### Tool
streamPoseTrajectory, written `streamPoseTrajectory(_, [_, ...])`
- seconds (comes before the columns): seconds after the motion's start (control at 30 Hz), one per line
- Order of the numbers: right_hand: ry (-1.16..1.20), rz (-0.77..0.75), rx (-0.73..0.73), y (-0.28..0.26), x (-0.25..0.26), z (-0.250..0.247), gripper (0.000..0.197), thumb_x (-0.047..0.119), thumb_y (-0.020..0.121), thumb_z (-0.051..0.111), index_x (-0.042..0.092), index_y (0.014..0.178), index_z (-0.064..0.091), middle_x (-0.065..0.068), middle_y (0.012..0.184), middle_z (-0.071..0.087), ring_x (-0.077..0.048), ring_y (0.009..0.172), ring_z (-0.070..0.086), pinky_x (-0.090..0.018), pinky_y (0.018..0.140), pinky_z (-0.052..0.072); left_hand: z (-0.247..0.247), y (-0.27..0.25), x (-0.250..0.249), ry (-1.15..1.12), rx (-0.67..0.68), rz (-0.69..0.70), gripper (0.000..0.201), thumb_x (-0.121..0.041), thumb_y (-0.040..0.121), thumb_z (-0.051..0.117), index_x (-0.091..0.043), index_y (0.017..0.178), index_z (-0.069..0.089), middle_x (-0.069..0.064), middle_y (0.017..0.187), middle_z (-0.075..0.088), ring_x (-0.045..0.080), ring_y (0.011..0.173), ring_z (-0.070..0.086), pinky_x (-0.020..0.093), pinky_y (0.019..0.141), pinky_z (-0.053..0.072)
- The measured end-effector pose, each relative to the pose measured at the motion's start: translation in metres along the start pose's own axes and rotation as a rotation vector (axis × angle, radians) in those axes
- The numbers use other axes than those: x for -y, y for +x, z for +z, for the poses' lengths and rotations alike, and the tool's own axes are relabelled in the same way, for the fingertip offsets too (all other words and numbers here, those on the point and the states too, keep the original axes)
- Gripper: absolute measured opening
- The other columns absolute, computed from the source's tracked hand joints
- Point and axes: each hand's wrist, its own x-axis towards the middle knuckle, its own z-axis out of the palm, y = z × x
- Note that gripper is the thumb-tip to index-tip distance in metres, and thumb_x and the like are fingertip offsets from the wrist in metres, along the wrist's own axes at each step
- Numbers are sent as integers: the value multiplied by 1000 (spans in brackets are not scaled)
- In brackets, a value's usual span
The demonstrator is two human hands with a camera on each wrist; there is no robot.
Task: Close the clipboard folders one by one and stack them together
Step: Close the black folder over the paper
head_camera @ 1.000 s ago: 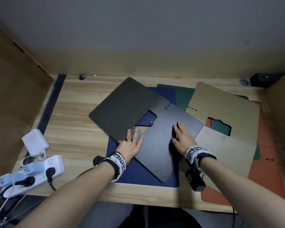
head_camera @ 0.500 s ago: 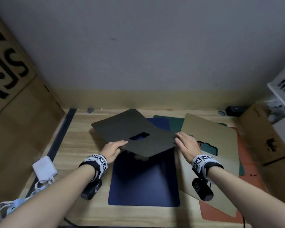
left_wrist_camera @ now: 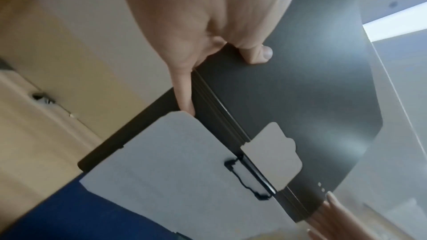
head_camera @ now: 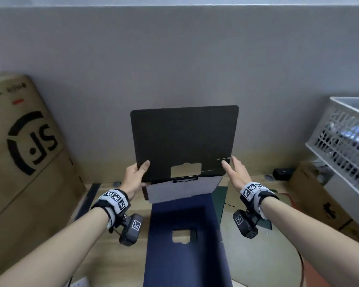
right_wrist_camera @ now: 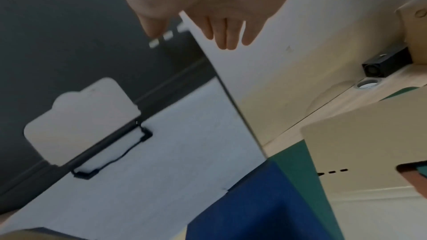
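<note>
I hold the black clipboard folder (head_camera: 182, 139) up off the table, its cover standing upright before the wall. White paper (head_camera: 182, 189) sits under its clip (head_camera: 184, 179) on the lower board. My left hand (head_camera: 139, 172) grips the cover's lower left corner, thumb on the front (left_wrist_camera: 256, 54). At the right edge my right hand (head_camera: 231, 164) has straight fingers (right_wrist_camera: 226, 34), its thumb touching the cover by the slots. On the table below lie the blue folder (head_camera: 184, 245), a green folder (head_camera: 221, 195) and a tan folder (head_camera: 257, 255).
A large cardboard box (head_camera: 25, 162) leans at the left. A white slotted crate (head_camera: 344, 141) hangs over more cardboard boxes (head_camera: 319, 193) at the right. A small black device (head_camera: 283, 172) sits at the table's back right.
The black folder has gone from lying open on the table to held up in the air, cover upright. Both hands rose with it, and the head view tilted upward.
</note>
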Motion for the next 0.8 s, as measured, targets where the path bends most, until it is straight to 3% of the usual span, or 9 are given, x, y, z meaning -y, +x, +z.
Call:
streamPoseTrajectory(0.1, [161,-23,-96,1,12,3,34,42,96,50,15,115,50,-4,110,61,-26,104,57,-34,86,40,4,4,9,-83,4,-63,44,-35,95,56,-6,128,53,13,125,61,31,117,58,57,90,54])
streamPoseTrajectory(0.23, [202,-115,-205,12,10,-1,13,20,97,52,10,102,57,-2,96,62,-24,93,59,-30,80,41,6,5,34,-145,22,-177,49,-38,95,56,-4,129,52,9,129,60,29,119,59,59,83,57])
streamPoseTrajectory(0.3, [254,-138,-218,19,9,-1,7,12,95,53,10,98,59,-1,91,62,-20,87,56,-26,77,40,6,5,51,-88,34,-266,49,-40,94,58,0,122,54,10,127,60,24,110,63,58,79,58])
streamPoseTrajectory(0.4, [314,-131,-218,27,6,-3,7,9,91,55,11,91,61,1,81,62,-17,78,54,-30,75,44,4,1,73,-28,122,-391,50,-52,91,57,-11,119,62,8,125,67,23,106,67,53,89,56])
streamPoseTrajectory(0.5, [177,-150,-135,38,-2,-3,8,12,89,56,9,92,64,-2,82,63,-18,77,54,-33,76,44,-4,2,89,-97,148,-423,63,-70,89,37,-29,135,49,-5,132,58,23,121,57,44,98,44])
streamPoseTrajectory(0.6, [35,-161,-11,52,-9,-4,7,11,89,58,7,93,63,-8,84,63,-22,80,53,-33,76,40,-17,14,99,-163,-98,-378,69,-67,92,36,-24,146,40,-2,138,52,25,120,55,38,89,46])
streamPoseTrajectory(0.67, [-28,-139,88,64,-14,-3,11,18,88,59,9,92,62,-5,86,62,-22,83,54,-33,77,40,-25,24,107,-94,-220,-360,63,-56,96,43,-20,146,38,8,146,49,27,123,53,43,95,45])
streamPoseTrajectory(0.73, [-106,-124,205,75,-18,4,14,24,85,57,10,85,59,-4,81,60,-24,81,54,-37,76,41,-29,31,118,42,-214,-399,60,-51,97,44,-17,147,38,11,149,47,28,132,48,50,109,35])
streamPoseTrajectory(0.8, [-179,-122,298,84,-22,18,14,21,89,58,9,93,63,-7,91,66,-26,89,57,-40,84,44,-25,34,133,138,-126,-491,60,-54,97,42,-15,142,45,9,141,55,27,128,53,49,110,33])
